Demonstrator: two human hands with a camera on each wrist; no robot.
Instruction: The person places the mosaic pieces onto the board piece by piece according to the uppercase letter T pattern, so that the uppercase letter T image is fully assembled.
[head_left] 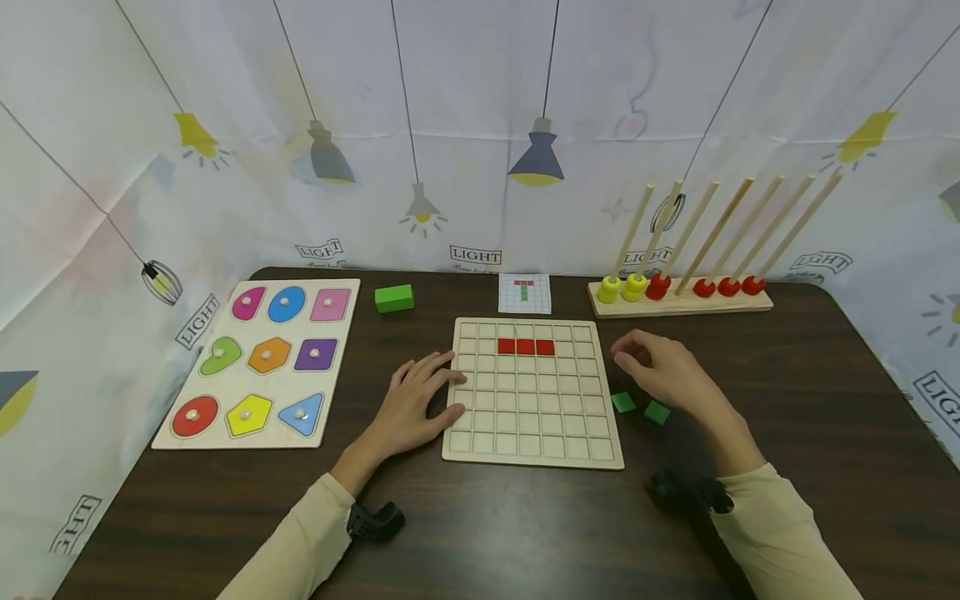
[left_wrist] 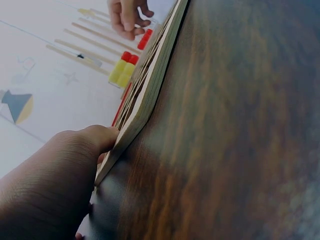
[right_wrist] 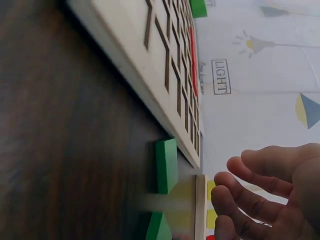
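Note:
A wooden grid board (head_left: 538, 421) lies on the table, with three red square tiles (head_left: 526, 346) side by side in an upper row. My left hand (head_left: 411, 404) rests at its left edge, thumb and fingertips touching the rim. In the left wrist view the thumb (left_wrist: 102, 137) lies on the board's edge. Beyond the right edge, my right hand (head_left: 663, 371) hovers with loosely bent fingers and holds nothing. Just below it on the table are two green square tiles (head_left: 623, 402), also visible in the right wrist view as green pieces (right_wrist: 166, 166) beside the board.
Behind the board stands a small pattern card (head_left: 524, 294) showing a red and green T. A green block (head_left: 394, 298) lies left of it. A shape puzzle board (head_left: 225, 364) occupies the left, and a peg stand with beads (head_left: 678, 307) stands at the back right.

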